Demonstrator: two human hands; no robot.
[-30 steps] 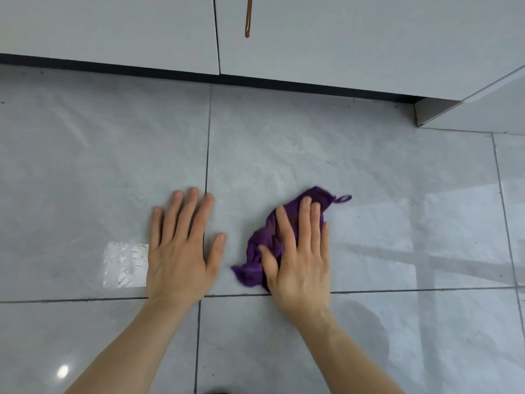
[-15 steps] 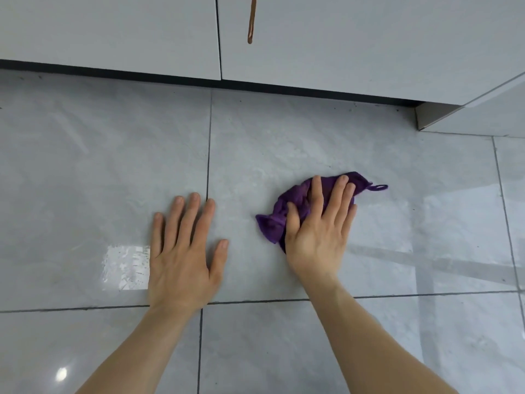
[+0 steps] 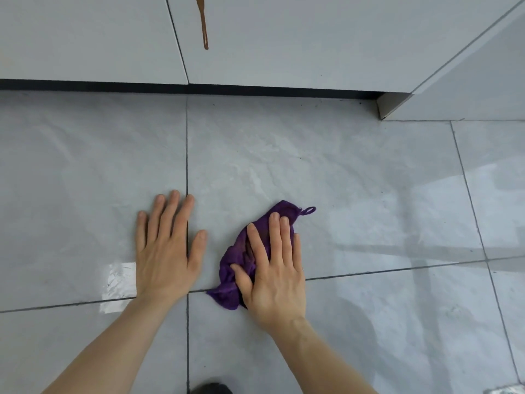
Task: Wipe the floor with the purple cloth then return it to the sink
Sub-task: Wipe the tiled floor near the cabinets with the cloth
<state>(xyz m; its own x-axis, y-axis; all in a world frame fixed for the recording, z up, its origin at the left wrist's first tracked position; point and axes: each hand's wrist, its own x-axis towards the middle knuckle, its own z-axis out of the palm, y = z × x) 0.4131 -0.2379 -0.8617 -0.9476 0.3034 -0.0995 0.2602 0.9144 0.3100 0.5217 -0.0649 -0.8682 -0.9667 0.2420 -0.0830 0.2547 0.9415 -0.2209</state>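
Note:
The purple cloth [image 3: 235, 263] lies crumpled on the grey tiled floor [image 3: 284, 166], its small hanging loop pointing up and right. My right hand [image 3: 272, 268] presses flat on top of the cloth, fingers spread, thumb tucked into its folds; much of the cloth is hidden under the palm. My left hand [image 3: 167, 248] rests flat on the bare tile to the left of the cloth, fingers apart, holding nothing. It straddles a vertical grout line. No sink is in view.
White cabinet doors [image 3: 284, 38] with a dark toe-kick run along the far edge of the floor. A brown handle [image 3: 204, 24] hangs on one door. A cabinet side panel [image 3: 468, 81] juts out at the right. A bright reflection [image 3: 119, 282] shows left of my left wrist.
My right hand has dragged the cloth back toward me and to the left, from the far right of its stroke. My left hand has stayed planted on the floor.

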